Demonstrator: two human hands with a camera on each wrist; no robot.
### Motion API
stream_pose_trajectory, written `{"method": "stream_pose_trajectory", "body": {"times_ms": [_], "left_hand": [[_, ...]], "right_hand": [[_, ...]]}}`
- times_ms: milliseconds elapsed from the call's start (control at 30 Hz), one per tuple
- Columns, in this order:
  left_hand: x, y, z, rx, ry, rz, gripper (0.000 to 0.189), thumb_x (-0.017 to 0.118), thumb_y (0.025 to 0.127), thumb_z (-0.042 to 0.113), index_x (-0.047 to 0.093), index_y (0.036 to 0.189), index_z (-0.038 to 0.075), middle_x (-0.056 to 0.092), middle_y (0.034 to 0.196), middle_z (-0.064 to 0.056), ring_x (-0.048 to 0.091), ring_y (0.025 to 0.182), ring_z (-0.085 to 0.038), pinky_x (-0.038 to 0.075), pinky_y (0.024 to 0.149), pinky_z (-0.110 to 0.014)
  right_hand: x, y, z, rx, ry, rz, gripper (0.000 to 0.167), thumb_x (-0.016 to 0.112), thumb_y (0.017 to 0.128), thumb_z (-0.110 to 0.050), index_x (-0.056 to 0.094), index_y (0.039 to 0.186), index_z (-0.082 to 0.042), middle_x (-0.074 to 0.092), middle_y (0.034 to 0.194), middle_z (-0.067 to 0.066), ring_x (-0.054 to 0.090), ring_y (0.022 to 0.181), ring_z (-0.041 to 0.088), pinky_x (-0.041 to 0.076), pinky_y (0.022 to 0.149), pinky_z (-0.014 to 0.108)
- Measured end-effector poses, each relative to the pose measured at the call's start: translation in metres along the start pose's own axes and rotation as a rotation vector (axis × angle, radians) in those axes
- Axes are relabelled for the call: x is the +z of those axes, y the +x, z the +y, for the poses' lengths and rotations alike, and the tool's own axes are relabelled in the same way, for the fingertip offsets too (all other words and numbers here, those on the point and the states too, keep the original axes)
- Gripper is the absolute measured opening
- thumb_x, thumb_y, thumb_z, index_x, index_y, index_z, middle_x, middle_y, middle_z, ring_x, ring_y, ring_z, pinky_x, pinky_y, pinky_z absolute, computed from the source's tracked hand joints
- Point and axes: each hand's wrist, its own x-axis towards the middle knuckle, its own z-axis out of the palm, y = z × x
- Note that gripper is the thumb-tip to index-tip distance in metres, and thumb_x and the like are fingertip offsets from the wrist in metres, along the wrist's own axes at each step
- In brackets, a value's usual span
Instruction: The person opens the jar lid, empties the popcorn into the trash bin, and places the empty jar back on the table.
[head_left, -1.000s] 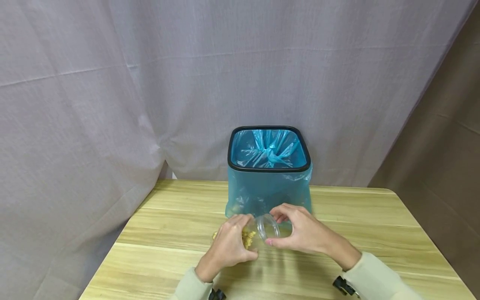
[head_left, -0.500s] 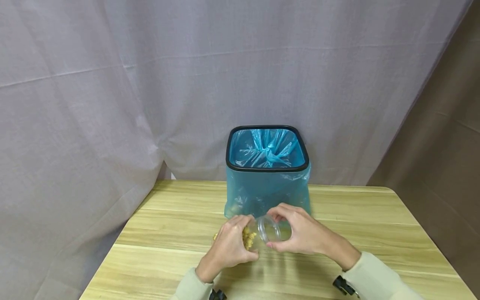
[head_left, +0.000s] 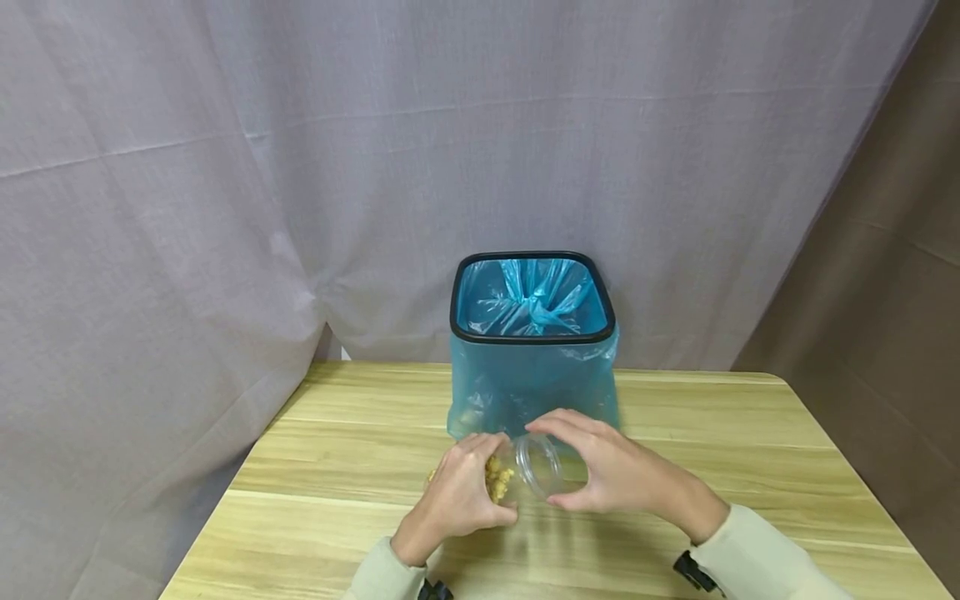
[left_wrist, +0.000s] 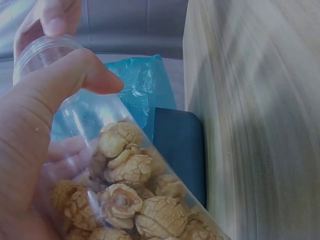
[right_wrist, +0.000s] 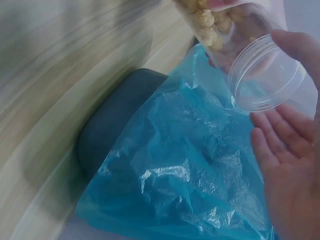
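My left hand [head_left: 461,487] grips a clear plastic jar [left_wrist: 112,107] tilted on its side above the table. Caramel popcorn [left_wrist: 160,215] fills its lower part, showing as rounded golden-brown pieces. At the jar's other end, toward my right hand [head_left: 611,467], is a clear lid [head_left: 538,467] with a ringed rim. The right thumb and fingertips span this lid on opposite edges, the thumb against the rim in the right wrist view and the fingers long beneath it. The jar's far end is hidden behind my left hand in the head view.
Right behind the hands stands a bin [head_left: 532,340] with a black rim and a blue plastic bag [head_left: 525,383] lining it. The wooden table [head_left: 337,450] spreads out on both sides. A grey curtain [head_left: 390,167] hangs behind the bin.
My right hand has turned and spread wider around the lid, its index fingertip shifting left along the upper edge. The left hand keeps its grip on the jar almost unmoved.
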Motion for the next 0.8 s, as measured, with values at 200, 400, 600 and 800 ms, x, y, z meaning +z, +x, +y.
{"method": "stream_pose_trajectory", "body": {"times_ms": [200,400,600,800], "left_hand": [[-0.0001,-0.0010,0.0002,-0.009,-0.021,-0.009,0.078,0.093,0.057,0.029,0.067,0.128,0.009,0.076,0.117,-0.002,0.069,0.104,-0.015,0.061,0.091,-0.031],[-0.0004,-0.0021,0.0009,-0.012,-0.026,-0.008,0.079,0.093,0.057,0.029,0.067,0.129,0.008,0.076,0.119,-0.004,0.070,0.106,-0.017,0.062,0.092,-0.031],[-0.0008,-0.0026,0.0010,-0.018,-0.024,-0.010,0.080,0.093,0.057,0.029,0.067,0.129,0.008,0.076,0.119,-0.003,0.070,0.107,-0.017,0.062,0.093,-0.032],[-0.0009,-0.0030,0.0012,-0.022,-0.028,-0.006,0.079,0.093,0.056,0.027,0.067,0.128,0.009,0.075,0.117,-0.003,0.068,0.104,-0.015,0.062,0.089,-0.029]], "right_hand": [[-0.0015,-0.0019,0.0016,-0.072,-0.073,0.006,0.091,0.096,0.073,-0.037,0.053,0.149,-0.008,0.061,0.145,0.004,0.063,0.130,0.021,0.060,0.105,0.042],[-0.0053,-0.0040,-0.0020,0.101,0.013,-0.017,0.088,0.086,0.081,-0.056,0.055,0.148,-0.009,0.064,0.141,0.004,0.063,0.127,0.018,0.060,0.103,0.048],[-0.0033,-0.0040,-0.0038,0.231,0.060,-0.018,0.082,0.081,0.083,-0.064,0.061,0.141,-0.008,0.068,0.125,-0.005,0.067,0.116,0.015,0.061,0.098,0.048],[0.0019,-0.0025,-0.0051,0.261,0.081,-0.009,0.071,0.081,0.083,-0.063,0.066,0.132,-0.014,0.069,0.115,-0.010,0.068,0.106,0.011,0.062,0.093,0.040]]}}
